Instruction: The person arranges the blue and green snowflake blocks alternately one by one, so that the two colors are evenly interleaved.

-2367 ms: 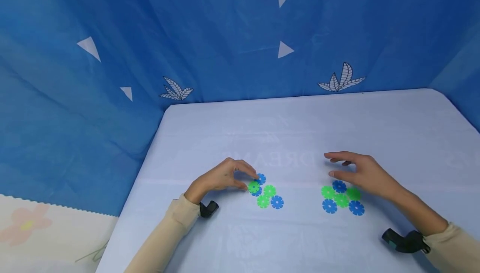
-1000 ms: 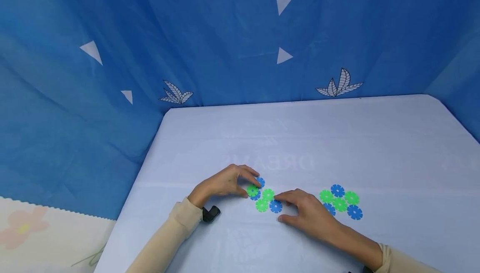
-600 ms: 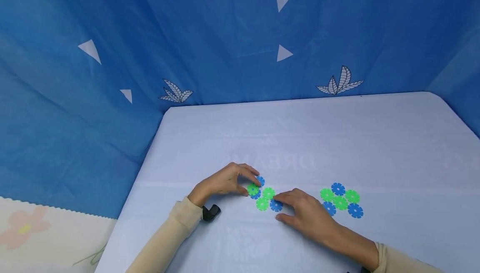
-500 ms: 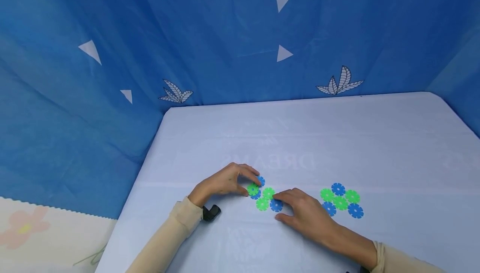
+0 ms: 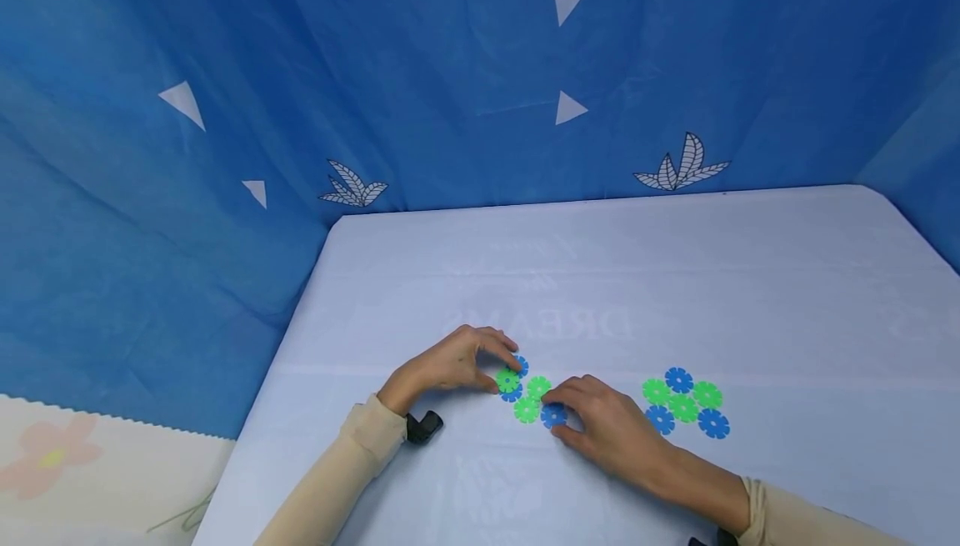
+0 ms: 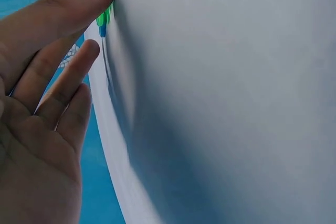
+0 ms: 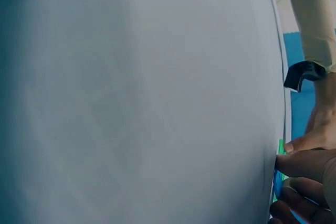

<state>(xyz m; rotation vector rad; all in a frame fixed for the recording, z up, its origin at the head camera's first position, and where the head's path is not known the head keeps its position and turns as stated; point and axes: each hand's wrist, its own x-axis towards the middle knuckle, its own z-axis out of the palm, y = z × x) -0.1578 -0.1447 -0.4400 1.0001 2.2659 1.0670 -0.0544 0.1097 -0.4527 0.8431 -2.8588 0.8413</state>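
Notched plastic snowflake discs lie on the white table in two groups. In the head view my left hand (image 5: 450,360) has thumb and index finger at the left group, pinching around a green disc (image 5: 507,381) and an upper blue disc (image 5: 522,364). Its other fingers are apart from the discs, as the left wrist view shows. My right hand (image 5: 611,425) pinches a lower blue disc (image 5: 553,415) between thumb and index finger. Two more green discs, one the bottom green disc (image 5: 527,410), lie between the hands. Another blue disc (image 5: 512,394) is partly under the green one.
To the right lies a second cluster of several green and blue discs, around a central green disc (image 5: 683,408). A blue curtain (image 5: 465,71) hangs behind the table (image 5: 420,271). Each wrist wears a black device; the left device (image 5: 425,428) sits near the tabletop.
My right hand has come from above the right cluster over to the left group and closed its thumb and index finger on the lower blue disc. My left hand has hardly moved.
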